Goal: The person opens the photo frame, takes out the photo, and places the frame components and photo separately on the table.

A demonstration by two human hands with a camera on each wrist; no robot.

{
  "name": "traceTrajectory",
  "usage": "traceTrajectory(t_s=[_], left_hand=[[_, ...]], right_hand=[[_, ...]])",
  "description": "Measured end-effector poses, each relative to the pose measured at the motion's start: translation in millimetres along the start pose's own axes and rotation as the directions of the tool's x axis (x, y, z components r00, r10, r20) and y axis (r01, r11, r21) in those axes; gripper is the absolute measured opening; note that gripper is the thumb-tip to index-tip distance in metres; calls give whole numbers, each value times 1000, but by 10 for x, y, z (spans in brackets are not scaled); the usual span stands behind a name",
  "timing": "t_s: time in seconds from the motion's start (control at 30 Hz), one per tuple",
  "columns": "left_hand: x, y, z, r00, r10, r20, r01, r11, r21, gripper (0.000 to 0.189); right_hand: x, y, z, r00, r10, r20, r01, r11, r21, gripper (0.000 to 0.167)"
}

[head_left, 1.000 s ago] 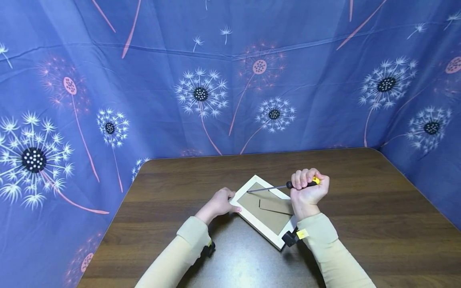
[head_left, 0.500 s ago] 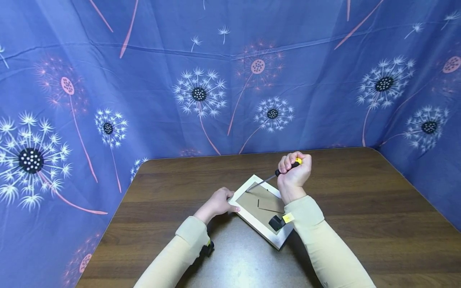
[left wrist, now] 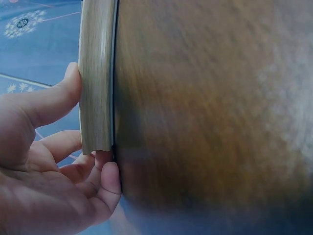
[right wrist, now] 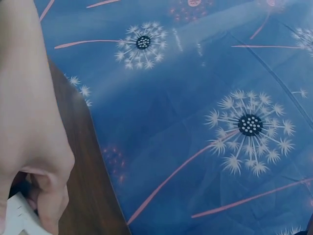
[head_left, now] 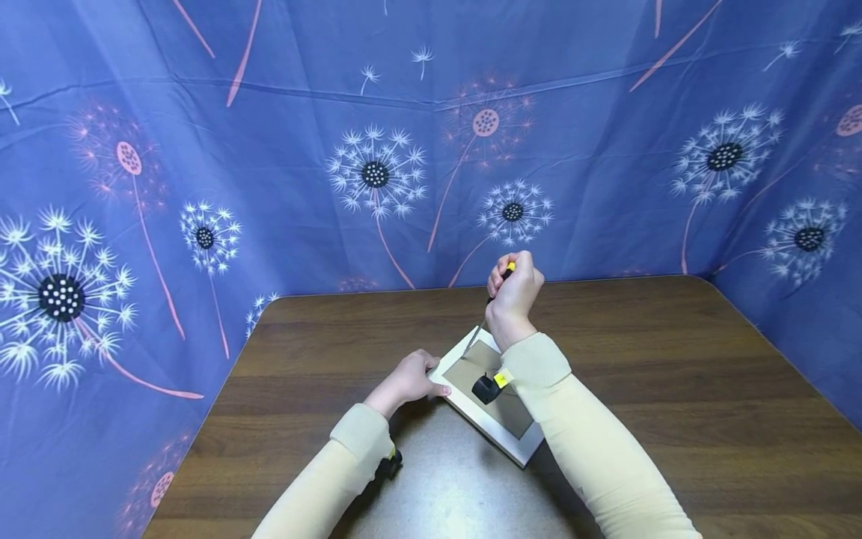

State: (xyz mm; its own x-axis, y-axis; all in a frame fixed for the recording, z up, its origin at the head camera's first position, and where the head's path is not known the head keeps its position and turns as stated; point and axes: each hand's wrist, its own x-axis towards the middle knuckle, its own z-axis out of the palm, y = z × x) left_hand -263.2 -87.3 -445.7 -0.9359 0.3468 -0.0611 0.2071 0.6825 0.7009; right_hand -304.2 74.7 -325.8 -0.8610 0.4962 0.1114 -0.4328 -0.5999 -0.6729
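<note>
A pale picture frame (head_left: 483,422) lies back side up on the table, its brown backing board (head_left: 480,361) showing. My left hand (head_left: 408,378) holds its left corner, thumb on top. In the left wrist view the frame's edge (left wrist: 97,83) stands between thumb and fingers. My right hand (head_left: 515,301) grips the black and yellow handle of a screwdriver (head_left: 476,337) in a fist. The shaft slants down, its tip at the board's border near the far left corner. In the right wrist view, a white frame corner (right wrist: 22,218) shows at lower left; the screwdriver is not clearly visible there.
The brown wooden table (head_left: 323,374) runs back to a blue dandelion-print cloth (head_left: 289,187). A small black wrist camera (head_left: 485,389) under the right sleeve hangs over the backing board and covers part of it.
My right hand has swung left and upward, away from me, bringing the screwdriver from nearly flat to steep. The tip stays at about the same spot. My left hand and the frame hold still.
</note>
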Motion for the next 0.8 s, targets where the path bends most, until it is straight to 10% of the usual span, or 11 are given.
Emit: traceTrajectory(t_s=[0.8], left_hand=[[51, 15, -5, 996, -83, 17, 83, 996, -14, 59]], right_hand=[[277, 351, 494, 988, 55, -142, -93, 957, -275, 32]])
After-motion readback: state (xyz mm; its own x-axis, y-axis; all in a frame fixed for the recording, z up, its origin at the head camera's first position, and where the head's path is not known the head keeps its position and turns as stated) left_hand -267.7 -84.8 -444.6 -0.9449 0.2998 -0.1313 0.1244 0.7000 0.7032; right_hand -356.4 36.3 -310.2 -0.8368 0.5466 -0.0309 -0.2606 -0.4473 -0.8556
